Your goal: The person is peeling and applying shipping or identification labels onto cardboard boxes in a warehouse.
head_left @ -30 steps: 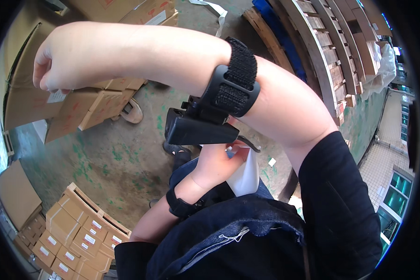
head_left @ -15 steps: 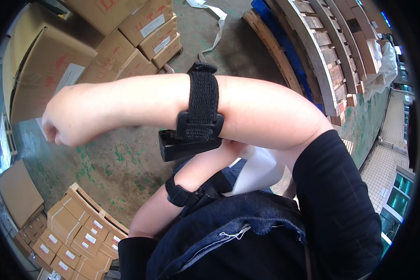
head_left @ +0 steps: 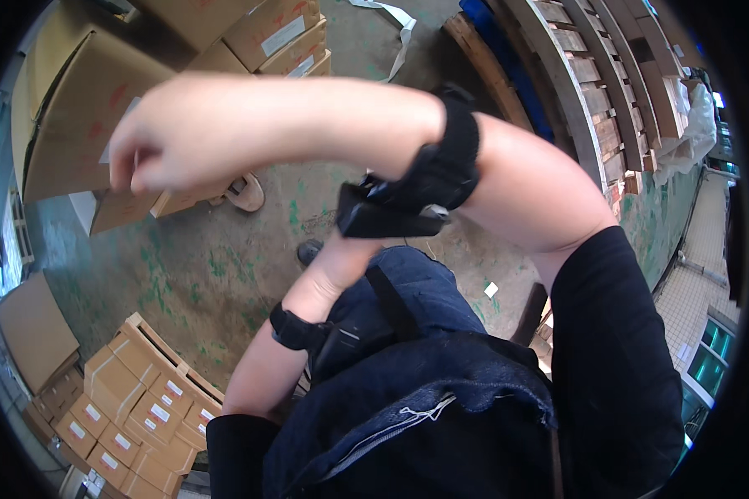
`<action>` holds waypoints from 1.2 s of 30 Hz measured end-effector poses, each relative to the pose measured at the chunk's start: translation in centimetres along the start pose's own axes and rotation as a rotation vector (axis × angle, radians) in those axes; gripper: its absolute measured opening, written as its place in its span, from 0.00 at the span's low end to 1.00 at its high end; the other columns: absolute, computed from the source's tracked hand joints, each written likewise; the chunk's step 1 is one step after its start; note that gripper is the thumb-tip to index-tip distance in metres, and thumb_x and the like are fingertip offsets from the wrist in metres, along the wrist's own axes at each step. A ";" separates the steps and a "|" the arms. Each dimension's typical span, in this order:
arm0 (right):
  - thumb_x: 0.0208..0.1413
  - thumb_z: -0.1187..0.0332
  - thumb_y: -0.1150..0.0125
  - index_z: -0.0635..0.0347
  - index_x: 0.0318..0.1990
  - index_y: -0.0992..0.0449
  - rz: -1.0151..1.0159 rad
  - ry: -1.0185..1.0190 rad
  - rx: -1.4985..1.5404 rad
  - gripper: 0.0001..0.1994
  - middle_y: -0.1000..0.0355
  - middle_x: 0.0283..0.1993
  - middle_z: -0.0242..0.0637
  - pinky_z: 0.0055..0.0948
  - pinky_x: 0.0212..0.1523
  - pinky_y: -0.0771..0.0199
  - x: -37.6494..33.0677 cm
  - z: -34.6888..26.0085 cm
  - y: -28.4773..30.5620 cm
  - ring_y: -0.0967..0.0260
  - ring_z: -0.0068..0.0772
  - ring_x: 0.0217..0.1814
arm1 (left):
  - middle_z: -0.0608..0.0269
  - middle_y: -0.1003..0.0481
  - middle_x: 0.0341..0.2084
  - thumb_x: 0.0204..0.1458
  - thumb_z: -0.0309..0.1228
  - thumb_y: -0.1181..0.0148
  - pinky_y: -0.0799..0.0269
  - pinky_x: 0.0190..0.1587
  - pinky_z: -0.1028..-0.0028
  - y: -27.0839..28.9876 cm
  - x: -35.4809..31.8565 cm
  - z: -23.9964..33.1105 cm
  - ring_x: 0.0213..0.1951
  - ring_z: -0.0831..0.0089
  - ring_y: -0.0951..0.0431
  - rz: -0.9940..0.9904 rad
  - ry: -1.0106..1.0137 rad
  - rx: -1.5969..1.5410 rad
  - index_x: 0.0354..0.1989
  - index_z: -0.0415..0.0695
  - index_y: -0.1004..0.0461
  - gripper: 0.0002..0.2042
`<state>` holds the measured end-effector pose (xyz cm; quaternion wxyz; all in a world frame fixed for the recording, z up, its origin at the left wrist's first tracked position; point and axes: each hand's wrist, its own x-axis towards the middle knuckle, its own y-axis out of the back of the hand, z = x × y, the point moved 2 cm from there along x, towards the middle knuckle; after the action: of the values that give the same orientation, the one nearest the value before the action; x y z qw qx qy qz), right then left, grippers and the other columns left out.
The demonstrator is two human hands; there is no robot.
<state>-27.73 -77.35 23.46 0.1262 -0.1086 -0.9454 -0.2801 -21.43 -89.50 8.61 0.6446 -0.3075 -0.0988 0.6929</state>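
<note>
My right arm reaches across to the left, a black strap with a black box-shaped device (head_left: pixel 391 208) on its forearm. My right hand (head_left: pixel 171 137), blurred, is closed with curled fingers in front of a large brown carton (head_left: pixel 71 125). Whether anything sits inside those fingers is hidden. From the lower left comes my left arm, with another black strap (head_left: pixel 295 328) round it. My left hand (head_left: pixel 349 254) lies beyond the right forearm's device, close to my jeans (head_left: pixel 416 287); its fingers are covered.
Stacked cartons (head_left: pixel 283 37) stand at the upper left, more on a pallet (head_left: pixel 141 407) at the lower left. Wooden pallets (head_left: pixel 587 91) lean at the upper right. A white strip (head_left: pixel 404 33) and a small white piece (head_left: pixel 491 289) lie on the green-stained floor.
My right hand has risen and shifted slightly right, its forearm swinging up. The white sheet by my left hand is out of sight. My left forearm shows more, its hand moved left.
</note>
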 end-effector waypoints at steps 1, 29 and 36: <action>0.49 0.66 0.48 0.57 0.41 0.25 0.024 -0.066 0.056 0.12 0.26 0.35 0.36 0.27 0.41 0.30 -0.5 0.1 1.2 0.28 0.29 0.39 | 0.61 0.31 0.43 0.53 0.34 0.51 0.42 0.52 0.70 0.5 0.8 0.8 0.48 0.72 0.34 0.054 -0.073 -0.110 0.50 0.40 0.34 0.17; 0.39 0.81 0.44 0.55 0.39 0.25 0.367 0.118 -0.489 0.16 0.26 0.35 0.35 0.30 0.35 0.28 -1.2 0.4 -6.6 0.28 0.37 0.34 | 0.53 0.44 0.58 0.48 0.24 0.51 0.55 0.63 0.65 15.4 -29.0 22.2 0.61 0.68 0.45 0.822 -0.422 0.832 0.57 0.35 0.43 0.25; 0.45 0.83 0.46 0.58 0.43 0.26 0.362 -0.017 -0.126 0.16 0.26 0.39 0.38 0.24 0.35 0.28 1.7 2.1 -11.6 0.27 0.33 0.35 | 0.47 0.55 0.63 0.43 0.39 0.35 0.59 0.63 0.67 21.3 -14.1 10.0 0.64 0.60 0.55 0.403 -0.464 0.540 0.64 0.39 0.62 0.47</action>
<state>-32.92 -85.45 16.49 0.1594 -0.2871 -0.8922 -0.3103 -44.96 -103.53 9.42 0.5141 0.0243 0.0061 0.8574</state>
